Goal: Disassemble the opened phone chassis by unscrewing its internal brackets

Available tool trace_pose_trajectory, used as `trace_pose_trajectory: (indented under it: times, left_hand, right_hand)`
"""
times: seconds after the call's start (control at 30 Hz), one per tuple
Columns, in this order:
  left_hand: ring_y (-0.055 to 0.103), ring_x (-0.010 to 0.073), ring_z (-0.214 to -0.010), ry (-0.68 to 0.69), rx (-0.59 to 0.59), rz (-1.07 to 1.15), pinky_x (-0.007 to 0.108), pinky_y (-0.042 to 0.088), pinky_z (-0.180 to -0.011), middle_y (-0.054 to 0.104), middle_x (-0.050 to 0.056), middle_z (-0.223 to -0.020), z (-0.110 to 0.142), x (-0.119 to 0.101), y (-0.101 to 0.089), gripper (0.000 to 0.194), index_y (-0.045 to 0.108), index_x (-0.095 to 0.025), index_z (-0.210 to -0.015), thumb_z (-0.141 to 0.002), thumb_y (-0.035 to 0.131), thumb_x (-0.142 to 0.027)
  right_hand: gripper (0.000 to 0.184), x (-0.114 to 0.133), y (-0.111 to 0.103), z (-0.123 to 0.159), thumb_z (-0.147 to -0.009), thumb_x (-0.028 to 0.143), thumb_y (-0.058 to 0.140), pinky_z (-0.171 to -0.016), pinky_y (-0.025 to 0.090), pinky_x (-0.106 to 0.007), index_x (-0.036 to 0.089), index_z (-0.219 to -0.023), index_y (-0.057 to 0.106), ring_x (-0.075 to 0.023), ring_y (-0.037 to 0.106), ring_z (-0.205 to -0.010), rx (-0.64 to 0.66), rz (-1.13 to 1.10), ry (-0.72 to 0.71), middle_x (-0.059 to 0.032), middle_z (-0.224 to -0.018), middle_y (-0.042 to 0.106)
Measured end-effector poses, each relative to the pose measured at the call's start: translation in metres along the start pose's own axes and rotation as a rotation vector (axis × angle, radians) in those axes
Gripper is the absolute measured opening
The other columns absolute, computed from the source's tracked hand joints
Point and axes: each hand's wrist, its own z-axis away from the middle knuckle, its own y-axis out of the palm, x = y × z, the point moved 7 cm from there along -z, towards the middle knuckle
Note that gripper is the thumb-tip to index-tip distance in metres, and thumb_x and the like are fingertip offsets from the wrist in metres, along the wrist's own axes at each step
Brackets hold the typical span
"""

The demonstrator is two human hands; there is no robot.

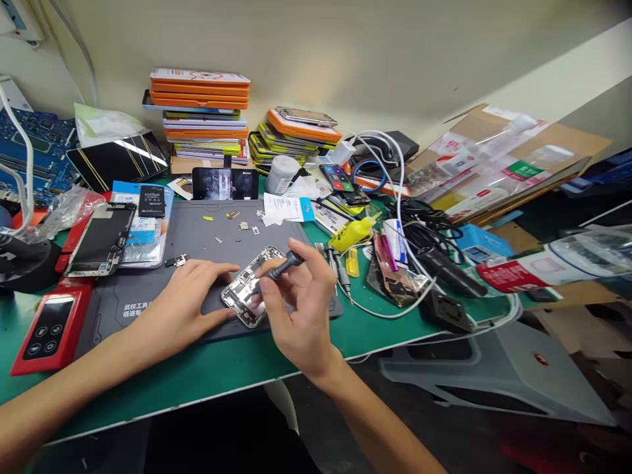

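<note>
1. My phone [241, 294] lies opened on the near part of the mat [212, 242], insides bare.
2. Off so far, I'd say: a screen [103, 240] far left, a battery [151, 201] beyond it, and little bits [243, 226] on the mat's far side (tiny, can't ID them all).
3. Plenty is in the frame, nothing closed up.
4. Right hand [309, 309]: fingers clamped round a driver [286, 264] over the phone. Left hand [185, 296]: thumb and finger apart at its left end, can't tell if pinching.

From my remote view: pale wall [345, 66], softly lit near its middle, behind a green table [276, 359] with a white edge; at right, a grey plastic stool [513, 368] on a dark floor [336, 421].
</note>
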Motion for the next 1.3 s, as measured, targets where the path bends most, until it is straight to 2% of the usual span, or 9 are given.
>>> trace_pose_trajectory:
  times: [0.07,0.13,0.3,0.53,0.7,0.9,1.17,1.3]
  left_hand:
    - [0.056,0.0311,-0.134,-0.009,-0.008,0.014,0.049,0.05,-0.112,0.068,0.006,-0.139,0.0,0.0,0.0,0.053,0.055,-0.031,-0.148,-0.099,0.075,-0.039]
    - [0.055,0.031,-0.134,-0.01,0.004,0.03,0.049,0.05,-0.113,0.068,0.006,-0.14,-0.001,-0.001,0.0,0.051,0.056,-0.031,-0.146,-0.099,0.075,-0.038]
    - [0.055,0.0303,-0.134,-0.014,0.01,0.044,0.049,0.048,-0.114,0.069,0.005,-0.139,-0.002,-0.004,0.002,0.043,0.058,-0.029,-0.142,-0.102,0.071,-0.038]
    - [0.059,0.0304,-0.129,0.002,-0.002,0.027,0.05,0.05,-0.112,0.07,0.006,-0.135,-0.003,-0.007,0.002,0.041,0.059,-0.027,-0.14,-0.102,0.069,-0.036]
    - [0.059,0.0299,-0.13,0.004,-0.005,0.007,0.048,0.05,-0.113,0.07,0.006,-0.135,-0.002,-0.008,0.001,0.043,0.058,-0.027,-0.141,-0.101,0.071,-0.035]
    - [0.06,0.03,-0.127,0.003,0.007,0.011,0.05,0.051,-0.111,0.07,0.006,-0.134,-0.002,-0.008,0.002,0.043,0.059,-0.028,-0.14,-0.1,0.072,-0.036]
    - [0.059,0.0305,-0.13,0.013,-0.014,0.014,0.05,0.05,-0.111,0.071,0.007,-0.135,-0.002,-0.007,0.002,0.045,0.059,-0.028,-0.142,-0.099,0.074,-0.035]
    - [0.058,0.0304,-0.131,0.016,-0.019,0.018,0.05,0.048,-0.112,0.07,0.006,-0.137,-0.001,-0.007,0.002,0.046,0.058,-0.028,-0.141,-0.099,0.075,-0.033]
  right_hand:
    - [0.062,-0.004,0.012,0.0,-0.109,0.018,0.056,-0.08,0.074,-0.037,0.036,-0.162,0.029,-0.0196,0.076,-0.104,0.028,0.009,-0.029,-0.0107,-0.134,0.064]
    - [0.063,-0.01,0.019,0.0,-0.11,0.019,0.054,-0.083,0.074,-0.039,0.037,-0.163,0.027,-0.0199,0.075,-0.108,0.06,0.023,-0.019,-0.0113,-0.14,0.062]
    - [0.062,-0.014,0.026,0.005,-0.111,0.02,0.054,-0.082,0.073,-0.038,0.038,-0.164,0.028,-0.0191,0.074,-0.104,0.134,0.047,-0.012,-0.0097,-0.135,0.066]
    - [0.062,-0.016,0.026,0.007,-0.11,0.019,0.054,-0.084,0.073,-0.04,0.038,-0.163,0.028,-0.0188,0.074,-0.1,0.143,0.088,0.004,-0.0106,-0.138,0.065]
    - [0.057,-0.017,0.026,0.006,-0.111,0.019,0.052,-0.078,0.071,-0.035,0.037,-0.162,0.031,-0.016,0.074,-0.092,0.154,0.068,0.022,-0.0105,-0.137,0.064]
    - [0.06,-0.012,0.025,0.008,-0.111,0.018,0.052,-0.08,0.071,-0.035,0.036,-0.162,0.03,-0.0186,0.074,-0.104,0.123,0.056,-0.065,-0.0096,-0.13,0.064]
    - [0.056,-0.014,0.025,0.006,-0.112,0.02,0.05,-0.075,0.071,-0.032,0.036,-0.162,0.03,-0.0149,0.075,-0.086,0.136,0.053,0.01,-0.0057,-0.118,0.067]
    - [0.057,-0.013,0.025,0.007,-0.112,0.019,0.051,-0.077,0.071,-0.033,0.036,-0.162,0.032,-0.0164,0.075,-0.094,0.136,0.065,-0.023,-0.0085,-0.127,0.066]
